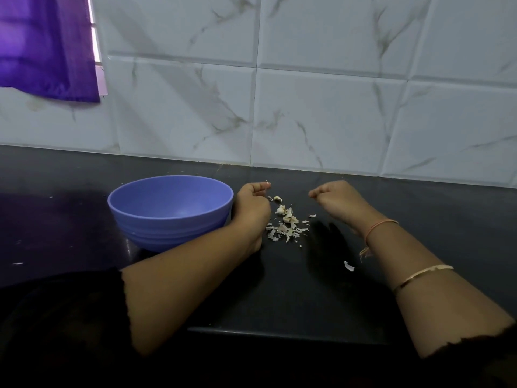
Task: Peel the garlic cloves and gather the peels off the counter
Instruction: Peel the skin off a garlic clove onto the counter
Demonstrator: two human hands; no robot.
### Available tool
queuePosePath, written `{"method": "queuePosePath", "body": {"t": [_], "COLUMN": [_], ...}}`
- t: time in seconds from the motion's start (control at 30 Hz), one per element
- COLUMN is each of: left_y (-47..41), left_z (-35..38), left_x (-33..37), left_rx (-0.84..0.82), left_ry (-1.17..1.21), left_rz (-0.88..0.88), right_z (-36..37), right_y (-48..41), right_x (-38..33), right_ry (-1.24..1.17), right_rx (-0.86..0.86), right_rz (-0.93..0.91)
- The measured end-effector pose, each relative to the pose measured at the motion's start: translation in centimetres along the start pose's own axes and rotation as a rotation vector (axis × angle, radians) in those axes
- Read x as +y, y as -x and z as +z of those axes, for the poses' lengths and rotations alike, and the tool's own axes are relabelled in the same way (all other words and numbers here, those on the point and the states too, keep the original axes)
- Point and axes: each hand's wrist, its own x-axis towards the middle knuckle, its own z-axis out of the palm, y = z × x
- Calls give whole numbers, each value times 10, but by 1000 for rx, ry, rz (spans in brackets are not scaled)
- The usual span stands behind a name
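Note:
A small heap of garlic peels (285, 229) lies on the black counter (293, 289) between my hands, with two or three pale cloves (280, 210) among them. My left hand (253, 204) is just left of the heap, beside the bowl, its fingers curled. A thin bit of garlic skin (267, 181) sticks out from its fingertips. My right hand (334, 198) hovers to the right of the heap with fingers curled and tips pinched together; nothing shows in it. One stray peel (349, 266) lies nearer me, under my right forearm.
A blue plastic bowl (167, 189) stands on the counter just left of my left hand, and its inside looks bare. A white marble-tiled wall (321, 107) closes off the back. A purple cloth (47, 49) hangs at the top left. The counter's front edge (279, 331) is near me.

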Motion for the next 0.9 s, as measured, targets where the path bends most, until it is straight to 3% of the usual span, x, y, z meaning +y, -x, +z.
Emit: {"method": "queuePosePath", "body": {"t": [0.13,0.27,0.4,0.57,0.73,0.9], "left_y": [3,4,6,6,4,2], "left_z": [-1,-1,-2,-3,-2,-2], "left_x": [2,4,6,7,6,3], "left_rx": [28,37,33,25,40,37], "left_ry": [-14,6,17,38,22,27], "left_rz": [-7,-20,-30,-49,-46,-39], "right_z": [12,18,21,22,18,9], "right_y": [4,3,0,0,6,5], "right_x": [-2,-3,0,2,2,2], "right_ry": [108,-278,-143,-297,-89,-46], "right_rx": [-288,-197,-229,-219,-533,-435], "right_rz": [5,-14,-49,-139,-178,-263]}}
